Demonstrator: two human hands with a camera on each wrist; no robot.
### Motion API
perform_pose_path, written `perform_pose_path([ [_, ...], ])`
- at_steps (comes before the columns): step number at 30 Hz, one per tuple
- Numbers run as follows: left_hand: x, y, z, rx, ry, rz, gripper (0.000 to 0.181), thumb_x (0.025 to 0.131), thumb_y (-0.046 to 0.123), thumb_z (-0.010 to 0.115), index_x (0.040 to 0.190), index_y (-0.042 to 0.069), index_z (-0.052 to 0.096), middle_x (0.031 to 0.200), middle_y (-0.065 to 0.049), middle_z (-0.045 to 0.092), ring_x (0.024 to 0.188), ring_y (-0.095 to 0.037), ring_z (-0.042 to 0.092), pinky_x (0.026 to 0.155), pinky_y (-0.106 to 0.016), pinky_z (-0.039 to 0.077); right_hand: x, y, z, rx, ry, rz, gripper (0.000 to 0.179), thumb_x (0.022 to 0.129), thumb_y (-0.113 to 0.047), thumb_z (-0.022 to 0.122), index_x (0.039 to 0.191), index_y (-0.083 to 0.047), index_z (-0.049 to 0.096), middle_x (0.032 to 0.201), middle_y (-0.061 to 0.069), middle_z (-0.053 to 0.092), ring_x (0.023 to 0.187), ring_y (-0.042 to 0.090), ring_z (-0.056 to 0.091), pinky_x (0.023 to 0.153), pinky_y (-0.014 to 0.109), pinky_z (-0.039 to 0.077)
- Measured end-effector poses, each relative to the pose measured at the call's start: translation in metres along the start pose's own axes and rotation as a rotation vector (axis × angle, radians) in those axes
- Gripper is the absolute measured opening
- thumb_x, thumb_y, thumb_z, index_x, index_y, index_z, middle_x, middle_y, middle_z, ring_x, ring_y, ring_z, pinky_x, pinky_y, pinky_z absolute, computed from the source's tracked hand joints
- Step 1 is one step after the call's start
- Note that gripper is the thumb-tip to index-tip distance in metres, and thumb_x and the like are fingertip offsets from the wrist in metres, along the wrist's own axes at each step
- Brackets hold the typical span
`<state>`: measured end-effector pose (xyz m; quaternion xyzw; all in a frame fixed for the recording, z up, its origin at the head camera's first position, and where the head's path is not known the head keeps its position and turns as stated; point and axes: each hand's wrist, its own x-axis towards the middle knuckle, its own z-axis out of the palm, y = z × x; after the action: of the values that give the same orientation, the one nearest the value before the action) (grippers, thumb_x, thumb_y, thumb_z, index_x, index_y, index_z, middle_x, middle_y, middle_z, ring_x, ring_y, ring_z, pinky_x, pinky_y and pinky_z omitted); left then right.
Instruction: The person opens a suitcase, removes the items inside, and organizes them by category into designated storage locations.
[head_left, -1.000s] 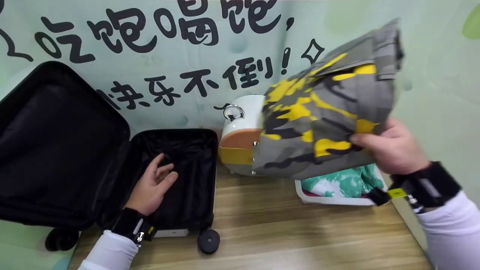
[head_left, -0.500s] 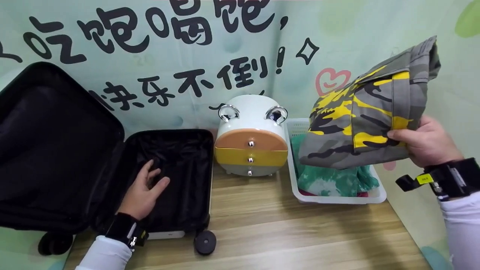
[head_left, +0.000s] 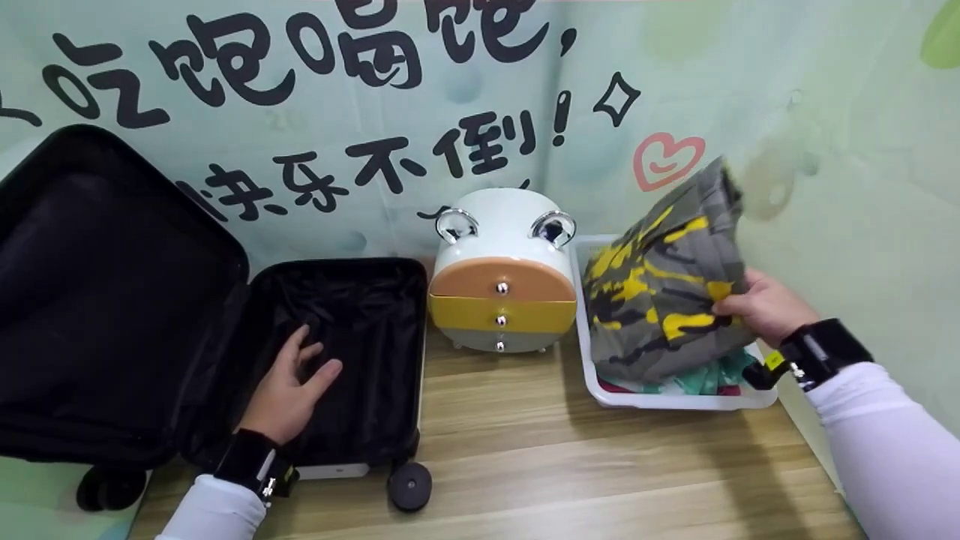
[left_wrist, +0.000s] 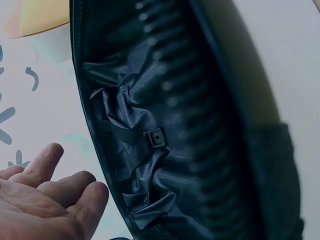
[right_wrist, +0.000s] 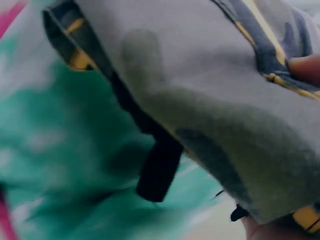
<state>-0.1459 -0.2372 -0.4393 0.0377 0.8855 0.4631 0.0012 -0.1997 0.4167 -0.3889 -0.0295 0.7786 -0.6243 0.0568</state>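
Note:
My right hand (head_left: 776, 307) pinches folded grey, black and yellow camouflage cargo pants (head_left: 652, 300), thumb on top, fingers hidden beneath. The pants tilt over a white plastic basket (head_left: 690, 401), their lower edge overlapping a green-and-white tie-dye cloth (head_left: 712, 375) in it. In the right wrist view, the pants' grey cloth (right_wrist: 200, 65) hangs close over the green cloth (right_wrist: 75, 150), with a dark strap dangling. My left hand (head_left: 281, 397) holds nothing, fingers loosely spread over the open black suitcase (head_left: 375, 375). The left wrist view shows its wrinkled lining (left_wrist: 135, 110) and a strap buckle (left_wrist: 156, 138).
Between suitcase and basket stands a small white drawer box (head_left: 502, 247) with orange, yellow and grey drawers. The suitcase lid (head_left: 112, 285) stands raised at the left, a black wheel (head_left: 410, 486) in front. A printed cloth backdrop (head_left: 600, 157) rises behind the wooden table (head_left: 510, 465).
My right hand has carried the camouflage pants rightward, away from before the drawer box, then down and back left onto the basket area. My left hand stays over the suitcase.

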Motion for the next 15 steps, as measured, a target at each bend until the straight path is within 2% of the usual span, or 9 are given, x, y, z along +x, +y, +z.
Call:
perform_pose_path([
  [3, 0.0, -0.001, 0.001, 0.006, -0.003, -0.004, 0.086, 0.102, 0.048, 0.059, 0.165, 0.011, 0.012, 0.156, -0.023, 0.043, 0.144, -0.043, 0.038, 0.116, -0.058, 0.032, 0.004, 0.02, -0.007, -0.186, -0.005, 0.131, 0.038, 0.089, 0.004, 0.064, 0.125, -0.002, 0.055, 0.098, -0.009, 0.067, 0.088, 0.007, 0.064, 0.078, 0.024, 0.056],
  [6, 0.001, -0.002, 0.002, 0.01, -0.003, -0.008, 0.087, 0.102, 0.049, 0.058, 0.165, 0.011, 0.012, 0.156, -0.023, 0.043, 0.143, -0.043, 0.038, 0.116, -0.058, 0.032, 0.006, 0.028, -0.015, -0.307, -0.003, 0.201, 0.043, 0.091, -0.003, 0.063, 0.13, 0.006, 0.047, 0.101, -0.003, 0.065, 0.088, 0.009, 0.061, 0.077, 0.025, 0.055],
  [10, 0.001, -0.003, 0.004, 0.022, -0.001, -0.014, 0.087, 0.102, 0.05, 0.058, 0.165, 0.011, 0.012, 0.156, -0.022, 0.043, 0.144, -0.043, 0.038, 0.117, -0.057, 0.031, 0.008, 0.025, -0.018, -0.454, -0.016, 0.278, 0.039, 0.089, -0.009, 0.064, 0.118, 0.009, 0.046, 0.095, 0.004, 0.058, 0.078, 0.014, 0.055, 0.065, 0.026, 0.049],
  [12, 0.001, -0.003, 0.006, 0.028, -0.004, -0.018, 0.088, 0.102, 0.051, 0.058, 0.165, 0.011, 0.012, 0.156, -0.022, 0.043, 0.145, -0.043, 0.036, 0.117, -0.057, 0.03, 0.008, 0.023, -0.018, -0.513, -0.037, 0.319, 0.033, 0.088, -0.012, 0.064, 0.109, 0.006, 0.047, 0.086, 0.003, 0.052, 0.07, 0.014, 0.05, 0.058, 0.027, 0.044],
  [15, 0.002, -0.003, 0.008, 0.029, -0.012, -0.024, 0.088, 0.101, 0.052, 0.058, 0.165, 0.011, 0.012, 0.156, -0.022, 0.043, 0.146, -0.042, 0.035, 0.117, -0.058, 0.029, 0.008, 0.023, -0.019, -0.572, -0.065, 0.337, 0.023, 0.085, -0.012, 0.064, 0.096, 0.004, 0.053, 0.07, -0.002, 0.044, 0.056, 0.012, 0.043, 0.05, 0.027, 0.04],
])
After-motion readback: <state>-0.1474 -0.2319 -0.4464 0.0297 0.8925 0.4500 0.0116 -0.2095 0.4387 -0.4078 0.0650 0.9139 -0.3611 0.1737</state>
